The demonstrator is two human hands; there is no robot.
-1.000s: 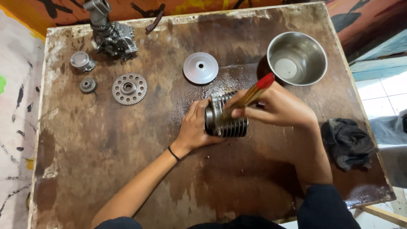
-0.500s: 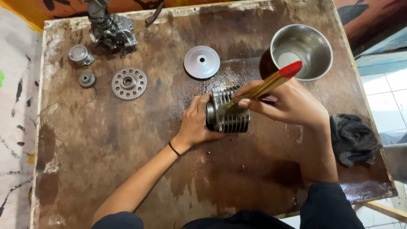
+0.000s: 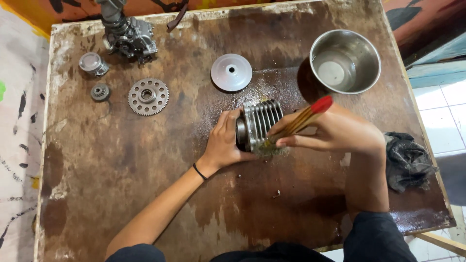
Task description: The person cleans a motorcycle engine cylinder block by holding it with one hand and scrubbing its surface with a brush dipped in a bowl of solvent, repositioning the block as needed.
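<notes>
Finned metal cylinder (image 3: 261, 125) lies on its side approx. centre of the wooden table (image 3: 121, 194), on a wet, dark patch of the surface. Left hand (image 3: 224, 140) is cupped against the cyl.'s left end, fingers wrapped over the top edge, thumb underneath: closed grip, holding the part steady. Black band sits on the left wrist.

Right hand (image 3: 335, 133) is just right of the cyl., fingers pinched shut round a brush (image 3: 297, 123) w/ wooden handle and red tip. Handle slants up and to the right; bristle end is down at the lower front edge of the fins, touching the part. Bristles partly hidden, detail can't be told. Cyl. thus sits between both hands, left hand on it, right hand beside it, contact via brush only.

Other items:
- steel bowl (image 3: 345, 61), upper right, near the brush's red tip, apart from it
- round metal disc (image 3: 231, 72), above the cyl.
- toothed gear (image 3: 148, 96), small gear (image 3: 100, 92), piston-like part (image 3: 93, 63), left side
- engine assy. (image 3: 127, 36), top left edge
- dark rag (image 3: 407, 159), right edge of table
</notes>
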